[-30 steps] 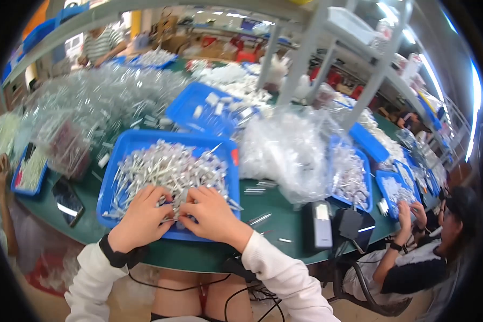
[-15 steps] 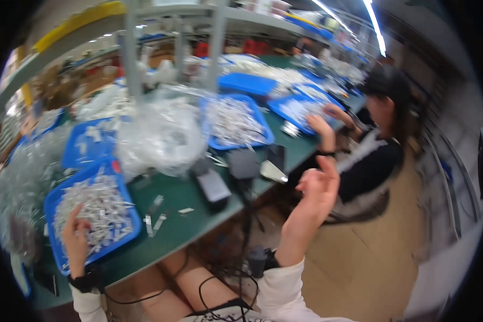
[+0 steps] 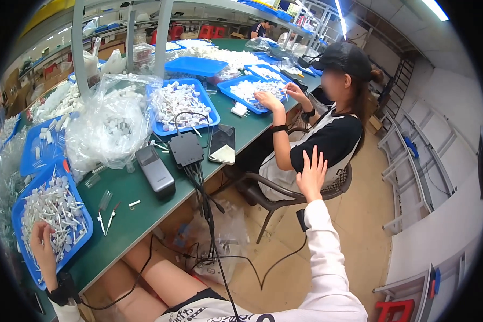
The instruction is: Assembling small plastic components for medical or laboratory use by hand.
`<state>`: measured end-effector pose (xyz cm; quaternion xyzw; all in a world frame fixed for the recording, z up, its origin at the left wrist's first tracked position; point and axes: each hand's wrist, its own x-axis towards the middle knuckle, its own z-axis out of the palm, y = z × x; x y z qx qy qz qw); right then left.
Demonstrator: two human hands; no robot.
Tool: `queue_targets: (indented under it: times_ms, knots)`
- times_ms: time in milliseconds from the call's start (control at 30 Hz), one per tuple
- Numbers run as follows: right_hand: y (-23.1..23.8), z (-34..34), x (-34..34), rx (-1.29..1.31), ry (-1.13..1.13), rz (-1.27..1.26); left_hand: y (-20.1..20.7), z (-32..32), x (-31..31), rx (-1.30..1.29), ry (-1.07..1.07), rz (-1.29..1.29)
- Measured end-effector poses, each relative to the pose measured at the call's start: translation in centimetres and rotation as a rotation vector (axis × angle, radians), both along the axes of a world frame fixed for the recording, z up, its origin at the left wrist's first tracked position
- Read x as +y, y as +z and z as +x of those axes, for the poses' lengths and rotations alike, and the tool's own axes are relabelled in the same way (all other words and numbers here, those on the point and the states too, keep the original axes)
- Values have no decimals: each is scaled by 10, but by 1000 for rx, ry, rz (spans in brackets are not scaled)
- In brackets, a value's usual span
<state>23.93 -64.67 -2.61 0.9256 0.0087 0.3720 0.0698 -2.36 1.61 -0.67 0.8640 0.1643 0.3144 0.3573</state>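
Note:
My left hand (image 3: 41,244) is over the near-left blue tray (image 3: 88,224), fingers loosely bent and slightly apart, with nothing visible in them. Heaped in that tray are slim white stick-like pieces (image 3: 59,214), some with rounded ends. My right hand (image 3: 312,174) reaches out to the right, its fingers spread flat against the dark sleeve (image 3: 333,137) of a seated person, at the upper arm. Two thin sticks (image 3: 111,221), a clear tube (image 3: 105,199) and a short white piece (image 3: 134,203) lie on the green table beside the tray.
A grey power bank (image 3: 155,172), a black box with cables (image 3: 187,149) and a phone (image 3: 222,142) sit along the table edge. Clear plastic bags (image 3: 110,126) and another filled blue tray (image 3: 212,115) stand behind. Cables hang past my legs. The person's chair (image 3: 284,198) is at right.
My view has swung right. My right hand, raised in the air before, now lies on the person's sleeve. My left hand stays at the tray, its previously extended finger now more bent.

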Motion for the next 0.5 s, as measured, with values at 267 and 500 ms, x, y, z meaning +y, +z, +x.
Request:
queue_targets:
  times_ms: [267, 500]
  knots:
    - [-25, 2, 4, 23, 75, 87, 9, -3, -22, -99, 26, -34]
    - [-3, -18, 84, 88, 473, 438, 37, 28, -94, -121, -3, -126]
